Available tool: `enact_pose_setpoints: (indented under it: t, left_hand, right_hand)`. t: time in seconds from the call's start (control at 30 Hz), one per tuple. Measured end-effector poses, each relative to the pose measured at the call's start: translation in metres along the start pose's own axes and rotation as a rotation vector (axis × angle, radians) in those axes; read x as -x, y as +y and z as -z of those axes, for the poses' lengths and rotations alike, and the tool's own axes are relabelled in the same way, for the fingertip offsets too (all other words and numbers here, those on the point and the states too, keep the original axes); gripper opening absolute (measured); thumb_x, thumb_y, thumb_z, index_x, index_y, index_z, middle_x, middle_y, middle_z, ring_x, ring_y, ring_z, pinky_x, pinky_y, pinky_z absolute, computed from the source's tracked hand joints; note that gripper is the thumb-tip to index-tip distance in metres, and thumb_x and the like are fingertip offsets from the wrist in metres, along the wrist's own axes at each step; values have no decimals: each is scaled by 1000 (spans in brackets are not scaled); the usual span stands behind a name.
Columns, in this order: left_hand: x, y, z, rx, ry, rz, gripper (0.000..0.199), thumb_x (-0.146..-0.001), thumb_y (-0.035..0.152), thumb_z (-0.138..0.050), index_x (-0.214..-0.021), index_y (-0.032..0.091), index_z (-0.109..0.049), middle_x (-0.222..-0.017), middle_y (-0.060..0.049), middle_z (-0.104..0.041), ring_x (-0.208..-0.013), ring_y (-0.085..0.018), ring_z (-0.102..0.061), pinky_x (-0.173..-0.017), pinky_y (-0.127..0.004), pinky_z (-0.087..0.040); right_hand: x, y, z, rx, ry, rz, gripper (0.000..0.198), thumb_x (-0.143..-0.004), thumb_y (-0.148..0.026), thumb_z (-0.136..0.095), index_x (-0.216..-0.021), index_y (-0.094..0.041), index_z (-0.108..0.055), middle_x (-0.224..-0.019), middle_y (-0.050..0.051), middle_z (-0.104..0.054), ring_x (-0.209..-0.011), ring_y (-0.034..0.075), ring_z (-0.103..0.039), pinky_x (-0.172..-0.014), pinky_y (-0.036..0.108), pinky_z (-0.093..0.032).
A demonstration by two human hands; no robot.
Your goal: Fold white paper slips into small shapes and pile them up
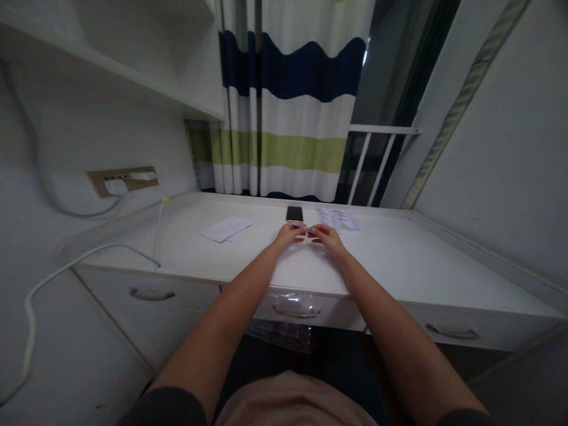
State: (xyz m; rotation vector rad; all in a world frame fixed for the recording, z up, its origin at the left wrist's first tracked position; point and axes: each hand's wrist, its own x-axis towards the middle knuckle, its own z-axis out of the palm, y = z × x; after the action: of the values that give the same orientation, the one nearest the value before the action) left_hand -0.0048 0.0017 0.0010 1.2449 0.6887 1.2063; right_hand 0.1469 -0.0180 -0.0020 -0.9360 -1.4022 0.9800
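My left hand (288, 235) and my right hand (327, 238) meet over the middle of the desk, fingertips almost touching. Between them they pinch a small piece of white paper (309, 229), mostly covered by the fingers. Its exact shape is too small to make out. Just beyond my left hand lies a dark phone (294, 213), flat on the desk. Several folded white paper pieces (341, 219) are heaped behind my right hand. Off to the left rests a small stack of white paper sheets (227, 228).
The white desk (421, 260) has drawers along its front, and clear plastic film (284, 334) hangs by the middle one. A white cable (97, 251) loops over the left end. At the back hangs a striped curtain (306, 118); a shelf (133, 77) juts out upper left.
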Motion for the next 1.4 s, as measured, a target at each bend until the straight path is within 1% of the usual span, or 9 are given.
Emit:
enact_pose_setpoints:
  t: [0.1,0.2,0.47,0.73,0.87,1.0,1.13,1.27,1.4]
  left_hand:
    - [-1,0,-1,-18,12,-6,35,-57,29,-76,-85,15,-59,-76,-4,-62,-71,-13,-59,-67,-29,-47]
    - [-1,0,-1,-31,-4,-1,34,-59,27,-74,-86,14,-58,-78,-5,-63,-71,-14,-60,-66,-29,-47]
    - [3,2,-4,-51,-5,6,29,-61,21,-73,-84,13,-58,-78,-3,-59,-73,-13,-59,-70,-31,-49]
    - [4,2,-5,-34,-27,6,30,-59,22,-74,-82,13,-57,-79,-2,-57,-73,-12,-57,-68,-29,-47]
    - [6,4,-5,-7,-58,25,30,-58,25,-74,-80,14,-57,-78,-2,-58,-73,-12,-56,-64,-25,-44]
    - [7,6,-5,6,-74,38,28,-59,27,-73,-79,15,-56,-75,-2,-59,-71,-11,-56,-61,-22,-40]
    - [7,6,-6,48,-118,40,31,-59,27,-73,-79,15,-55,-74,-2,-59,-70,-12,-57,-66,-26,-42]
    - [10,8,-8,155,-208,60,31,-59,25,-73,-79,14,-52,-74,-1,-59,-70,-11,-57,-74,-31,-43]
    - [12,12,-10,206,-233,110,27,-59,21,-72,-76,15,-52,-70,0,-59,-66,-9,-56,-69,-25,-42]
  right_hand:
    - [0,1,1,4,-34,-15,33,-56,-48,-71,-67,-19,-61,-69,1,-65,-67,14,-60,-63,27,-47]
    - [0,2,1,-2,-57,-28,32,-54,-46,-72,-63,-18,-60,-67,2,-64,-63,13,-59,-61,27,-47]
    - [4,-3,-1,-19,-68,-38,27,-53,-37,-76,-67,-19,-61,-69,1,-64,-66,13,-59,-58,24,-46]
    - [5,-8,-1,-43,-74,-75,27,-51,-33,-76,-67,-19,-60,-69,-1,-63,-65,11,-57,-59,24,-45]
    - [7,-9,-2,-70,-69,-89,24,-53,-33,-75,-67,-20,-59,-71,-1,-64,-68,11,-57,-60,23,-43]
    - [7,-11,-3,-115,-67,-116,25,-52,-33,-76,-64,-20,-59,-71,-1,-63,-69,11,-56,-60,23,-42]
    - [8,-12,-3,-175,-87,-143,26,-50,-33,-77,-63,-20,-59,-69,-2,-61,-68,11,-56,-62,23,-42]
    - [8,-13,-2,-261,-124,-156,25,-53,-33,-75,-66,-20,-59,-68,-2,-61,-68,11,-56,-65,24,-42]
    - [7,-13,-1,-313,-149,-185,24,-56,-34,-74,-68,-19,-59,-67,-1,-62,-65,11,-56,-63,24,-43]
